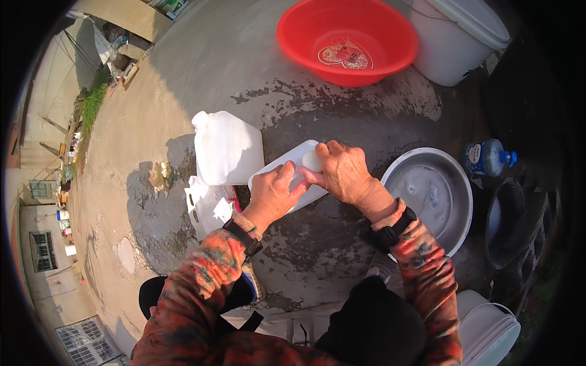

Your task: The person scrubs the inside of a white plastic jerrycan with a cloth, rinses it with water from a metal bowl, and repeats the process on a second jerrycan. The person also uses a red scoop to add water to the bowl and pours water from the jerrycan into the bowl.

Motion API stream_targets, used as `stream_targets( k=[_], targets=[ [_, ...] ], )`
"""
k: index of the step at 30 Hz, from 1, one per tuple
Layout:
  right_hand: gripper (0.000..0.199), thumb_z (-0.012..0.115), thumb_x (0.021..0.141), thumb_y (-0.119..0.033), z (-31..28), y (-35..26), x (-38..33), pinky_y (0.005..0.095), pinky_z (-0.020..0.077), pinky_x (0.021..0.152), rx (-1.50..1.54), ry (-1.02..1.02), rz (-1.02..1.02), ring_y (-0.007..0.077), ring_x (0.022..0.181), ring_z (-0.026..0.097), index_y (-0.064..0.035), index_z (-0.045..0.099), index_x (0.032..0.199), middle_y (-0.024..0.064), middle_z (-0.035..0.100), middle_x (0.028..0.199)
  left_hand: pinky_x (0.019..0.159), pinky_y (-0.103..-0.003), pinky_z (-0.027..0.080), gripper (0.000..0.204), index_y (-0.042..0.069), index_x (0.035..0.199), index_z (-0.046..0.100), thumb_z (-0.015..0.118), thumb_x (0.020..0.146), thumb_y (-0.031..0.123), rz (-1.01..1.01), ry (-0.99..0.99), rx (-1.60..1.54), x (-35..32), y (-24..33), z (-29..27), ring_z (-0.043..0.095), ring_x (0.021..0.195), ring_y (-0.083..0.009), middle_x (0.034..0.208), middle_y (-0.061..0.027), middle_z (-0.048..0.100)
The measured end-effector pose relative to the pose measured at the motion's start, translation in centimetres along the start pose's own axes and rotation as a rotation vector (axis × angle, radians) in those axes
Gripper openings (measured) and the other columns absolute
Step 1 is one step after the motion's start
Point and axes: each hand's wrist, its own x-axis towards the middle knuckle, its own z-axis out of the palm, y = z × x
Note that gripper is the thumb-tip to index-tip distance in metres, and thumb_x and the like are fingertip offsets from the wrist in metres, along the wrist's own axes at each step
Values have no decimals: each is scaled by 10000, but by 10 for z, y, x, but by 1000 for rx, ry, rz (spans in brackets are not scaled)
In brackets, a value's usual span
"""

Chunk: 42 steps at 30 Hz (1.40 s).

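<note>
Between my hands is a white plastic jug (314,194) with a round white cap (311,161). My left hand (271,194) is closed on the jug's near left side, its thumb pointing toward the cap. From the right, my right hand (347,174) grips the cap with thumb and fingers. Whether the cap is loose or seated cannot be seen, as the fingers cover part of it. Just left of the held jug stands another white jug (229,155). A third white container (207,204) with a handle hole lies nearer me, partly behind my left wrist.
To the right sits a metal basin (468,207) with whitish liquid. Past it are a clear blue-capped bottle (487,157) and a dark bowl (506,226). A red basin (290,39) and white bucket (448,52) stand ahead; another bucket (482,323) is lower right.
</note>
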Motion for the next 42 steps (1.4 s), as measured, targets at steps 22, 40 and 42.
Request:
stream_targets(
  k=[22,40,42],
  targets=[
    [467,672,940,-417,-50,2,35,445,582,697,37,-292,-326,355,880,712,35,591,1022,190,663,938,488,-395,530,398,23,929,595,808,836,345,-16,11,-26,1,6,-8,666,566,-313,664,-101,654],
    [516,765,852,-422,-42,-6,23,432,579,693,-70,-446,53,367,842,698,-3,585,1094,166,653,972,479,-400,532,434,19,935,594,790,846,396,-16,27,-15,-1,5,-5,675,565,-313,660,-104,658],
    [527,765,852,-453,-43,-7,24,442,576,663,-30,-307,-65,372,795,697,-3,582,1055,163,663,910,478,-399,531,443,16,937,598,790,844,404,-20,16,-4,-3,5,-4,674,563,-311,665,-105,658]
  ],
)
